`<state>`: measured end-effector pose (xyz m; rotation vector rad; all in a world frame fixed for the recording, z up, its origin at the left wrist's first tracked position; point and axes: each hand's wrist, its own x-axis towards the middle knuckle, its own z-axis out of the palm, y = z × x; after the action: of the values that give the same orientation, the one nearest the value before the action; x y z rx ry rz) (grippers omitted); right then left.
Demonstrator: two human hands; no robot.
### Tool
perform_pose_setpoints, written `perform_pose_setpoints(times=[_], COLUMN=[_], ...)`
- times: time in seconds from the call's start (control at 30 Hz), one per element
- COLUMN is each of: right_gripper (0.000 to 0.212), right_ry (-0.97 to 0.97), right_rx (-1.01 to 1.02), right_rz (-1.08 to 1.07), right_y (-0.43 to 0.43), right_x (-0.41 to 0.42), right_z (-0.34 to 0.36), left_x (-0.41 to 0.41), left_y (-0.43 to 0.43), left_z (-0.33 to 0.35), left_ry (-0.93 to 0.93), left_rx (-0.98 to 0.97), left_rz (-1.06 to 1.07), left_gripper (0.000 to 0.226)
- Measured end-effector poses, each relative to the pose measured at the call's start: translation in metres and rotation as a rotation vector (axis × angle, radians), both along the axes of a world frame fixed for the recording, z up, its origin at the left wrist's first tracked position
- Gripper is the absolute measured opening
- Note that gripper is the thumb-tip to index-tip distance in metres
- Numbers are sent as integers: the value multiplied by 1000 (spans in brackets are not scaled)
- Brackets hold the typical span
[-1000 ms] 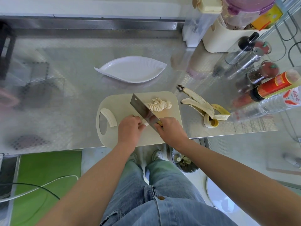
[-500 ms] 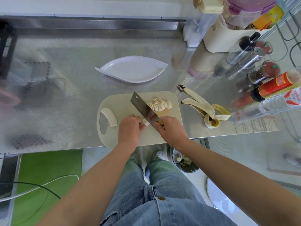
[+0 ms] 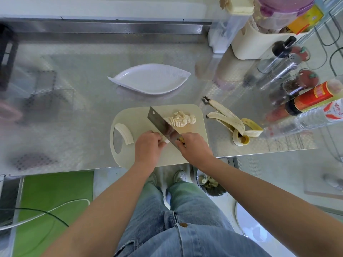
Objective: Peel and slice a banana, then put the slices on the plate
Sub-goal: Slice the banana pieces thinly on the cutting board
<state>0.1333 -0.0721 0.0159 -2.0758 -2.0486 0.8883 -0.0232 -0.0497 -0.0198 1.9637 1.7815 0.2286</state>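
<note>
My left grip lies knuckles up, fingers curled down onto the banana piece. My right grip sits just beside it, wrapped round the handle of the cleaver. Both bare forearms reach forward, converging toward the wrists.

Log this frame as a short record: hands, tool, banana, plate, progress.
left hand: holds the banana piece being cut
right hand: grips the cleaver, blade beside the left hand
slices: piled on the cutting board beyond the blade
spare piece: peeled, at the board's left end
plate: behind the board, no slices on it
peel: lying right of the board
progress: peeled; slicing under way; nothing plated
</note>
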Motion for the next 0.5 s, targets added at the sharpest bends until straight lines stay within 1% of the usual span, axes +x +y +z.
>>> perform_pose_setpoints(times=[0.17, 0.37, 0.5], right_gripper=[33, 35, 36], right_ry=[-21, 48, 30], right_rx=[-50, 30, 41], right_rz=[1, -50, -20], right_y=[-3, 0, 1], right_x=[-1, 0, 0], right_z=[-7, -1, 3], left_x=[0, 1, 1], left_y=[0, 1, 1], left_z=[-1, -1, 0], left_ry=[-15, -10, 7], left_rx=[-2, -2, 11], left_rz=[11, 8, -6], left_gripper=[21, 21, 21])
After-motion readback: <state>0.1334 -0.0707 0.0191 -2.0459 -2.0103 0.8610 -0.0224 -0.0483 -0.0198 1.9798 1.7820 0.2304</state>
